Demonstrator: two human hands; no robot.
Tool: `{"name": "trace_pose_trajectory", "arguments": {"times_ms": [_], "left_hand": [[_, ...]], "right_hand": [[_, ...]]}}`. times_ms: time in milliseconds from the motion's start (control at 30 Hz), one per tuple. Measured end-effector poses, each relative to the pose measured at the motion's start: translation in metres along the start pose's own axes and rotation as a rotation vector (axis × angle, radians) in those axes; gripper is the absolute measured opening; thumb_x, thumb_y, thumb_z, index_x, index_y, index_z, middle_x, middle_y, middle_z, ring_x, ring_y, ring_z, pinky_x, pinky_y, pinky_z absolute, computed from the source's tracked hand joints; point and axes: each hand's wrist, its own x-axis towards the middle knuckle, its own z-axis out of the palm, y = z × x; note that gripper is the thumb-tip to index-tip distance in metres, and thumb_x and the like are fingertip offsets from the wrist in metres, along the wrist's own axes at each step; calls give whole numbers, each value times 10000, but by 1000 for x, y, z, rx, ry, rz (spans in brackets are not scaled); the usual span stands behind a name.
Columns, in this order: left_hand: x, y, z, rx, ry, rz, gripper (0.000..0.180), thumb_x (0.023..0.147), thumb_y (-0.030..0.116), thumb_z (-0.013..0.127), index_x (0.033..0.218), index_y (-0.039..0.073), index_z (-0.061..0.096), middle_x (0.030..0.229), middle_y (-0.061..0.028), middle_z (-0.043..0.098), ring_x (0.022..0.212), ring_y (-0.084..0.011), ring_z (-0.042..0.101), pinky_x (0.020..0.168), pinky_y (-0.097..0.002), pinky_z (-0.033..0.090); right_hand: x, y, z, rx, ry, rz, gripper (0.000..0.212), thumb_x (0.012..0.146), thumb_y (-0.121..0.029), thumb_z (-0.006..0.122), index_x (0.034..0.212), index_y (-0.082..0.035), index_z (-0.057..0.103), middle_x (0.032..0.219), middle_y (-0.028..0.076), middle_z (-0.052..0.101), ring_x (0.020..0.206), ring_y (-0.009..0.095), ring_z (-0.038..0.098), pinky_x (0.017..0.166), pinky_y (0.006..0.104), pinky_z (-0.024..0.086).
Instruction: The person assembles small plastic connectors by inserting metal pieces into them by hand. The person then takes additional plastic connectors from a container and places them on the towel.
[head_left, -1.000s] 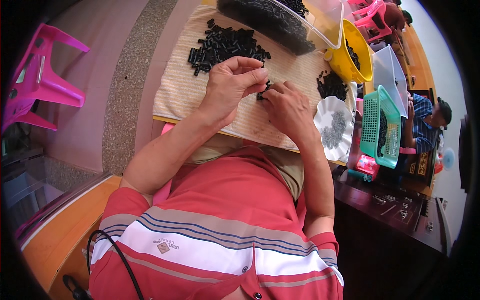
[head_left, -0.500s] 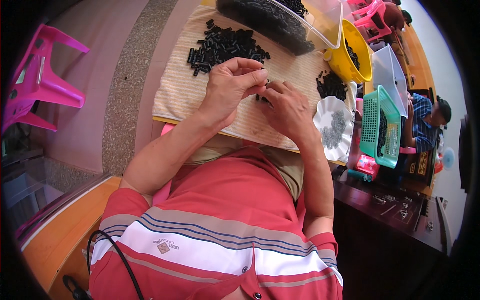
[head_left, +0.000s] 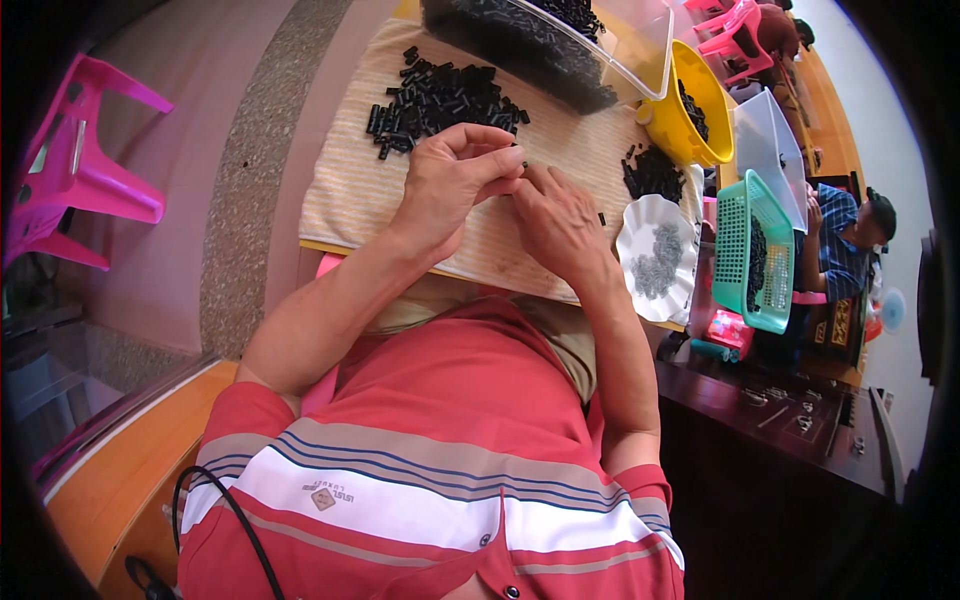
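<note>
My left hand is closed in a pinch over the striped towel, thumb and forefinger pressed together. Against its fingertips rest the bunched fingers of my right hand. A dark speck shows between the two hands, too small to name. Just right of my right hand lies one short black tube-like piece. Beyond my left hand is a loose heap of short black cylindrical pieces. A smaller heap of black pieces lies to the right, above a white scalloped dish holding small clear pieces.
The pale striped towel covers the table. At the back stands a clear plastic bin full of black pieces. To the right are a yellow bucket, a green basket and a translucent box. A person in a checked shirt sits farther right.
My right hand has drawn in closer against my left fingertips. Black pieces seen beneath the hands before are hidden now, and one piece shows right of my right hand.
</note>
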Motion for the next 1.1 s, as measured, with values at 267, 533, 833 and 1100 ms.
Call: {"name": "trace_pose_trajectory", "arguments": {"times_ms": [267, 533, 833, 1100], "left_hand": [[-2, 0, 3, 78, -65, -17, 165, 896, 63, 748, 1040, 38, 672, 917, -51, 712, 814, -131, 689, 769, -279, 592], [-6, -12, 3, 228, -205, 13, 186, 866, 42, 773, 1025, 18, 680, 902, -40, 712, 806, -109, 668, 757, -260, 566], [-11, -11, 8, 314, -269, 40, 197, 857, 32, 778, 1022, 20, 672, 922, -38, 716, 837, -99, 674, 753, -245, 556], [-10, -13, 7, 384, -267, 63, 221, 841, 11, 786, 1023, 30, 663, 951, -31, 711, 870, -95, 674, 768, -242, 557]], "right_hand": [[-19, 13, -15, 546, 351, 177, 139, 858, -11, 703, 995, 2, 680, 874, 143, 697, 770, 257, 712, 701, 320, 560], [-31, 8, -21, 1127, 410, 330, 149, 908, 47, 652, 1053, 43, 683, 945, 82, 703, 864, 134, 694, 757, 246, 541], [-36, 5, -19, 1125, 356, 265, 154, 958, 32, 638, 1108, 33, 672, 1006, 72, 679, 895, 113, 648, 785, 236, 514], [-39, 3, -16, 1117, 377, 240, 135, 960, 36, 631, 1089, 22, 670, 959, 55, 658, 870, 112, 623, 768, 246, 502]]}}
